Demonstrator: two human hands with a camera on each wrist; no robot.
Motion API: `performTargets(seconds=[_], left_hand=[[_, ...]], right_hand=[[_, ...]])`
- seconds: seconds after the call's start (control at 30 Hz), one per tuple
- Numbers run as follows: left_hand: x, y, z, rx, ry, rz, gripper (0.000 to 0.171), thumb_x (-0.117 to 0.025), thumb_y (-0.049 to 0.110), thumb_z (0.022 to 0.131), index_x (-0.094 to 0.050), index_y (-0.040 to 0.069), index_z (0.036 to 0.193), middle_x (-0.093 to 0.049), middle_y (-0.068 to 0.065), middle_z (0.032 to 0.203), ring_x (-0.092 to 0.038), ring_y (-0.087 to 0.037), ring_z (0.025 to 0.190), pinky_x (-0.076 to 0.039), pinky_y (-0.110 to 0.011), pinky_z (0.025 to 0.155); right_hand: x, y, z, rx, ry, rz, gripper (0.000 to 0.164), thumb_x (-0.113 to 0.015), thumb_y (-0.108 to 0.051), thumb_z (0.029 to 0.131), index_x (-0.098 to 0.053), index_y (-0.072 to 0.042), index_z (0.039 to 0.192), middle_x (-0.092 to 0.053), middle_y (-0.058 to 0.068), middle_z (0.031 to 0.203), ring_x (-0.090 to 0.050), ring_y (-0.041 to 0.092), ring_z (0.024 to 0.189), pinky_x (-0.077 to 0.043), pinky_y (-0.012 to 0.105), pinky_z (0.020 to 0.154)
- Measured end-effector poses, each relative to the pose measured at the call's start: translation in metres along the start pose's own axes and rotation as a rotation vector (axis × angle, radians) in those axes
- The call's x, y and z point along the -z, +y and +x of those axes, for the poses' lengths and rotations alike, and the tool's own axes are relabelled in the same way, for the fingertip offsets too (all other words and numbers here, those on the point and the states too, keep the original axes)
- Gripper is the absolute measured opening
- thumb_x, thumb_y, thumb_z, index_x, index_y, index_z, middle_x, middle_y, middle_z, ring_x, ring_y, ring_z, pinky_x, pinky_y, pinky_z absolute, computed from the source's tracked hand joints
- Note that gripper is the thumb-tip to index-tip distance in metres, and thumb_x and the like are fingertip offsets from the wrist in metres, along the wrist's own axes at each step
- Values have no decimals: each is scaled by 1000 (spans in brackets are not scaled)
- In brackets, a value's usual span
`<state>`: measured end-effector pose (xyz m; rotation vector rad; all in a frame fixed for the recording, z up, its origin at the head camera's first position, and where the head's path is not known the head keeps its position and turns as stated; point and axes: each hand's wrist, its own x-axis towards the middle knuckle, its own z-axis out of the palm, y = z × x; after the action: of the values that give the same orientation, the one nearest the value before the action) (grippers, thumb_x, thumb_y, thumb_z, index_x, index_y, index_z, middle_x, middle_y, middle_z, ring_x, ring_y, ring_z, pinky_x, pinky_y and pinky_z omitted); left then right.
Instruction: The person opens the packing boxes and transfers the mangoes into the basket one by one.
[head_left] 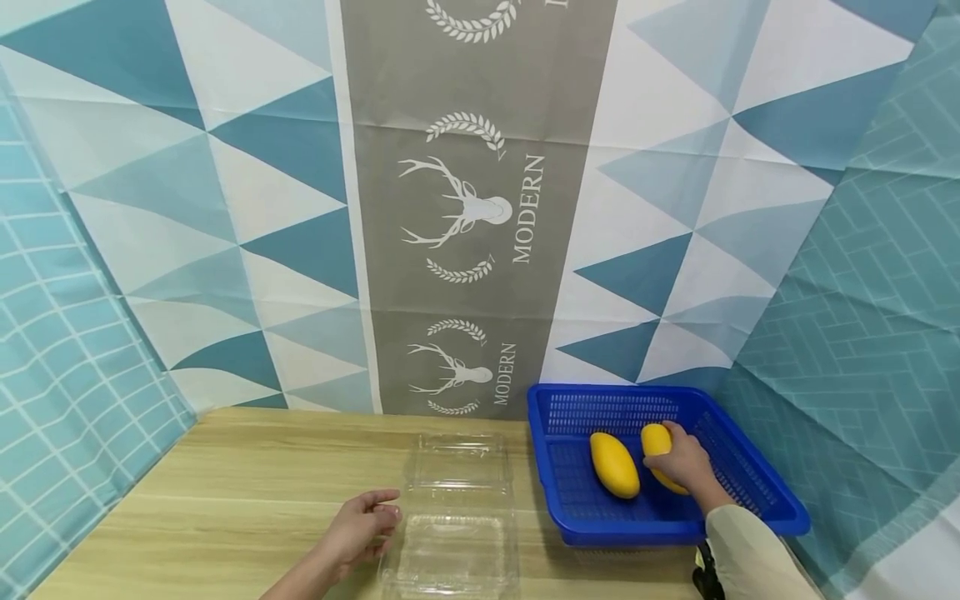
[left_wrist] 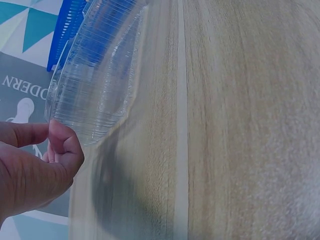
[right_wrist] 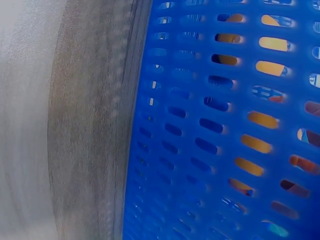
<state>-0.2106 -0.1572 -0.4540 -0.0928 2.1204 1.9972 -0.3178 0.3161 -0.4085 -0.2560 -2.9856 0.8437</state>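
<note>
In the head view my right hand (head_left: 684,460) reaches into a blue plastic basket (head_left: 558,500) and grips a yellow mango (head_left: 657,440), fingers over its far side. Another mango (head_left: 615,465) lies just left of it on the basket floor. My left hand (head_left: 358,531) is at the left edge of a clear plastic clamshell box (head_left: 453,550), which lies unfolded on the table. The left wrist view shows this hand (left_wrist: 40,167) with thumb and forefinger near the box's rim (left_wrist: 95,95). Through slots in the basket wall (right_wrist: 195,125), the right wrist view gives glimpses of yellow.
The wood-grain table (head_left: 225,500) meets a patterned wall covering (head_left: 457,275) at the back. Tiled-print sheets (head_left: 60,317) close off the left side, and green ones (head_left: 877,333) the right. A small black object (head_left: 707,575) shows beside the right sleeve.
</note>
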Motion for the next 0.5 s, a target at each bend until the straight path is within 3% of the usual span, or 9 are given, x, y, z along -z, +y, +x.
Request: performTargets(seconds=[0.5], left_hand=[[-2, 1, 1, 15, 8, -5, 56, -56, 7, 88, -32, -12, 135, -53, -4, 92, -53, -15, 76, -47, -20, 59]], right_hand=[[-2, 2, 4, -10, -15, 6, 83, -67, -21, 77, -22, 8, 140, -34, 38, 119, -39, 48, 101, -42, 57, 82]])
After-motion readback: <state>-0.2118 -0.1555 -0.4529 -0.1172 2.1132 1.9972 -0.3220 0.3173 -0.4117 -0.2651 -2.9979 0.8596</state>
